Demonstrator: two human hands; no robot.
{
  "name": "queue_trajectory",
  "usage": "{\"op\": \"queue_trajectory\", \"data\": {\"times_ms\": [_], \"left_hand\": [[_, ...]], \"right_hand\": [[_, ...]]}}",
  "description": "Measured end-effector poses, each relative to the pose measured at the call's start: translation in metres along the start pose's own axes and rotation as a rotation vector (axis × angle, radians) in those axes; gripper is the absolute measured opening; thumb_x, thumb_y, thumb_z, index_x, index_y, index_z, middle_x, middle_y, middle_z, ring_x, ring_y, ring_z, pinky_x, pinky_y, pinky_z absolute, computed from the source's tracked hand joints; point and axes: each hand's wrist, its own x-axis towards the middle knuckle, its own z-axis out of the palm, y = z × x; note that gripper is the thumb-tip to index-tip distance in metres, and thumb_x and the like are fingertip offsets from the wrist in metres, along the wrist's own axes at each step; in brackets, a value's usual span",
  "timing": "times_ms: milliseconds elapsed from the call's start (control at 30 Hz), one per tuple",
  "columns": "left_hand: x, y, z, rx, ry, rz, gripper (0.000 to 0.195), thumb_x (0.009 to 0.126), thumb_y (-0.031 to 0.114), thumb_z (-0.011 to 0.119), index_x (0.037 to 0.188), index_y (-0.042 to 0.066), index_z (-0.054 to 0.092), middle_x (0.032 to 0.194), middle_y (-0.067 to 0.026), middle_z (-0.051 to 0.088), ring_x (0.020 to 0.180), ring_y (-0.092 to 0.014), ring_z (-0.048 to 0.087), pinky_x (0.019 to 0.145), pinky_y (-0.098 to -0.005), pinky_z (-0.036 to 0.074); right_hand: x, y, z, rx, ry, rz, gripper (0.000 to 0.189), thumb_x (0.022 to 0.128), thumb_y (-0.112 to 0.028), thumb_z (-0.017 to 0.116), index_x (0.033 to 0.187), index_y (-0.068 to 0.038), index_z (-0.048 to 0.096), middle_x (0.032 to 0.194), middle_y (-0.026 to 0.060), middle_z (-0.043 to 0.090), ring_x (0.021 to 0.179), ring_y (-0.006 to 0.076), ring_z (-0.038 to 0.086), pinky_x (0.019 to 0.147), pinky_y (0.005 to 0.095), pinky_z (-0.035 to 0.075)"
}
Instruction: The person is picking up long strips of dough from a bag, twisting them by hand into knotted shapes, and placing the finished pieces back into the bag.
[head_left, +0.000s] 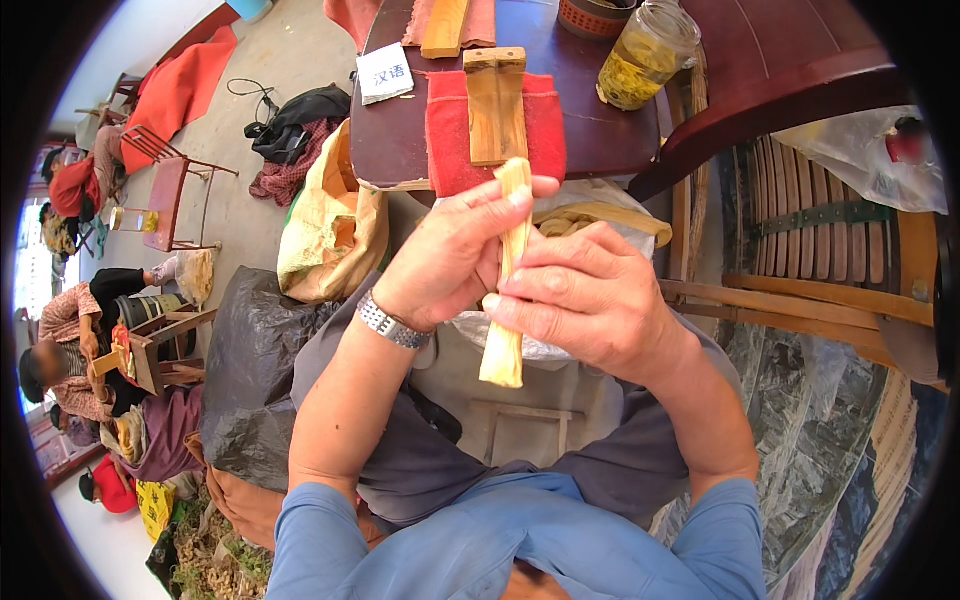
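A long, pale yellow strip (504, 352), apparently a dried leaf or husk, is held above my lap, running toward the table. My left hand (469, 232), with a metal-band watch (391, 321) at the wrist, grips its far part between thumb and fingers. My right hand (581, 296) pinches it around the middle with thumb and fingertips. Just past the strip's far tip, a wooden block with a raised crosspiece (496, 112) lies on a folded red cloth (544, 135) at the near edge of the dark red table (611, 142).
On the table stand a glass jar of yellow liquid (637, 64) and a dark bowl (592, 19), with a folded white paper (385, 73) and another wooden piece (445, 28). An open sack (330, 247) and black plastic (251, 375) lie left. Wooden slatted furniture (821, 225) stands right. Other people sit far left.
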Motion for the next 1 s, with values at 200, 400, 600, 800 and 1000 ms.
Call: {"op": "queue_trajectory", "data": {"times_ms": [200,400,600,800,1000], "left_hand": [[-0.008,-0.009,0.006,0.209,-0.021,-0.031,0.03,0.105,0.016,0.051,0.13,0.001,0.058,0.114,-0.005,0.067,0.1,-0.01,0.065,0.083,-0.0246,0.055],[-0.013,-0.01,-0.001,0.725,-0.156,-0.135,0.014,0.097,0.006,0.054,0.103,0.001,0.066,0.089,-0.0049,0.068,0.075,-0.011,0.065,0.068,-0.0272,0.054],[-0.015,-0.004,0.004,1.18,-0.062,0.272,0.019,0.092,0.0,0.054,0.108,0.0,0.064,0.093,-0.0158,0.069,0.082,-0.03,0.068,0.076,-0.037,0.053],[-0.014,-0.002,-0.003,1.301,0.075,0.373,0.018,0.091,0.0,0.055,0.109,-0.001,0.059,0.099,-0.0198,0.062,0.092,-0.038,0.063,0.08,-0.0424,0.051],[-0.012,-0.008,-0.004,1.461,0.114,0.472,0.018,0.09,-0.001,0.055,0.108,0.001,0.055,0.101,-0.0188,0.057,0.094,-0.04,0.061,0.08,-0.0453,0.05]], "right_hand": [[0.008,-0.002,0.004,0.331,0.047,0.119,0.023,0.082,-0.017,0.078,0.102,-0.009,0.073,0.079,0.001,0.063,0.078,0.0176,0.062,0.071,0.033,0.049],[0.007,0.012,0.013,0.591,0.134,0.633,0.016,0.092,-0.011,0.071,0.099,0.003,0.071,0.083,0.0097,0.064,0.08,0.0225,0.062,0.07,0.0342,0.05],[-0.006,0.029,0.019,0.819,-0.044,0.996,0.032,0.106,-0.024,0.051,0.102,0.003,0.067,0.092,0.0047,0.066,0.085,0.0091,0.058,0.078,0.0277,0.049],[-0.018,0.039,0.021,0.968,-0.09,1.175,0.034,0.106,-0.028,0.049,0.094,0.001,0.063,0.088,0.0032,0.064,0.079,0.0079,0.057,0.073,0.027,0.049],[-0.015,0.037,0.025,1.027,-0.006,1.203,0.031,0.106,-0.025,0.049,0.095,0.001,0.062,0.09,0.0045,0.066,0.079,0.008,0.063,0.07,0.0263,0.053]]}}
